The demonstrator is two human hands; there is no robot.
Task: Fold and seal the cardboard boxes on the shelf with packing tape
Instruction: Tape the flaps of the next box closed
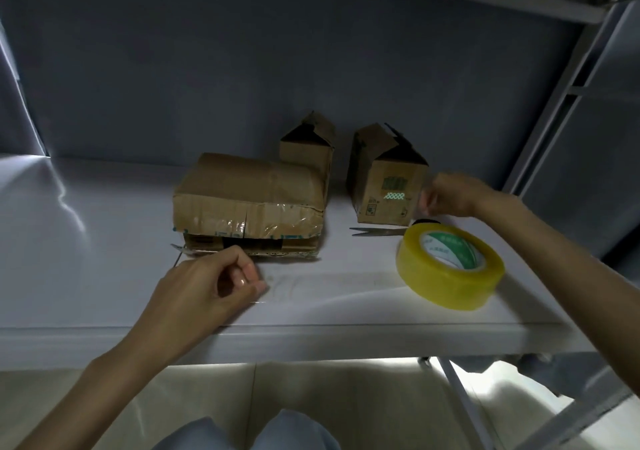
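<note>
A wide, taped cardboard box (249,197) lies on the white shelf (104,242), on top of a flatter piece of cardboard. Behind it stands a small box (308,145) with its flaps open. To the right, another small box (388,179) stands with its flaps up. My left hand (207,290) is in front of the wide box, thumb and fingers pinching what looks like the end of a clear tape strip. My right hand (453,195) is curled beside the right box and holds a translucent piece of tape at that box's corner. A yellow tape roll (450,269) lies below my right hand.
Scissors (377,231) lie shut on the shelf between the right box and the tape roll. A grey wall backs the shelf, and a metal upright (568,79) rises at the right. Another shelf hangs overhead. The floor and my knees show below the shelf's front edge.
</note>
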